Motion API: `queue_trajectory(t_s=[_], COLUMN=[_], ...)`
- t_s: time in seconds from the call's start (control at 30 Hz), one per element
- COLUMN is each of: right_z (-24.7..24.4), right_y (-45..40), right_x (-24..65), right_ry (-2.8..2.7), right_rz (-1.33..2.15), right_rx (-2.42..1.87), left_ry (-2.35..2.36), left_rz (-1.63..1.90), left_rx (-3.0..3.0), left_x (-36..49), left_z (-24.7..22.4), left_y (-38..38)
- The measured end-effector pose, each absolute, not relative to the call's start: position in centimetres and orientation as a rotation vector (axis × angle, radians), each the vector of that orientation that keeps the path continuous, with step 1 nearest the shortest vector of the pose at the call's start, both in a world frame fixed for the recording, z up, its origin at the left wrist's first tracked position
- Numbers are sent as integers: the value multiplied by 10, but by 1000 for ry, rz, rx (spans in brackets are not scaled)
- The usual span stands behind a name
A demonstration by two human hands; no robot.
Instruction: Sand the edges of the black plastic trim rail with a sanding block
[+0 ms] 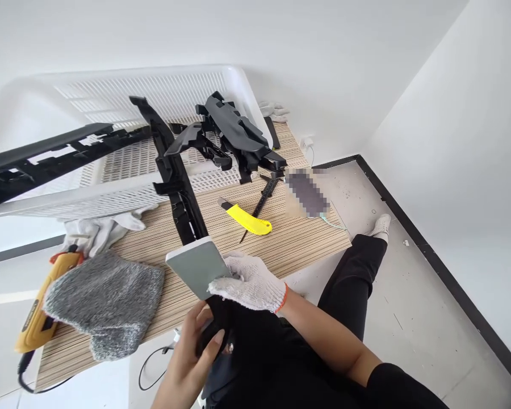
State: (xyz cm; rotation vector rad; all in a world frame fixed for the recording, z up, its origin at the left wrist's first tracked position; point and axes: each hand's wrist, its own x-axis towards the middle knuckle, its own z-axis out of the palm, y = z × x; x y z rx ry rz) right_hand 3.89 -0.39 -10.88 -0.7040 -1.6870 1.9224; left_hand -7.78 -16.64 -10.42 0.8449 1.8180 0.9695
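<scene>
My right hand (249, 284), in a white knit glove with an orange cuff, is closed on a flat grey-green block (198, 267) with a pale edge. The block lies against a long black plastic part (176, 187) that runs from my lap up over the basket. My bare left hand (200, 341) is wrapped round the near end of that black part, below the block. Just beyond the block, a yellow utility knife (249, 220) with its blade showing rests across a black caliper (262, 199) on the wood-grain table (187, 318).
A white basket (153, 196) holds several black plastic parts (234, 125). At left are a grey cloth (111, 295), white gloves (102, 230) and a yellow corded tool (42, 307). A blurred-out device (307, 193) with a cable lies near the right table edge.
</scene>
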Motion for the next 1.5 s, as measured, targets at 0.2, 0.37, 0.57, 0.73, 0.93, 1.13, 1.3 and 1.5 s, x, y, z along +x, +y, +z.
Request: queue_trajectory(t_s=[0.2, 0.37, 0.57, 0.73, 0.93, 1.13, 1.3, 1.5], right_z=[-110, -96, -95, -108, -112, -117, -124, -125], right_y=[-2, 2, -2, -2, 3, 11, 17, 16], right_x=[37, 46, 47, 41, 38, 31, 28, 30], right_ry=[-1111, -1413, -1055, -991, -938, -1335, -1244, -1261], right_rz=[2351, 2464, 2373, 2055, 1837, 1738, 1668, 1671], right_rx=[-781, -825, -808, -867, -820, -854, -847, -851], left_ry=[1890, 1876, 1778, 1656, 1530, 1545, 1460, 1509], left_rz=[1051, 1120, 1283, 1342, 1369, 1375, 1352, 1396], left_rx=[839, 828, 882, 870, 988, 1439, 1470, 1392], left_x=[-95, -108, -122, -128, -124, -133, -136, -132], left_z=[-97, -99, -116, -124, -129, -137, -135, -136], left_y=[-160, -150, -130, -116, -108, -100, -102, -108])
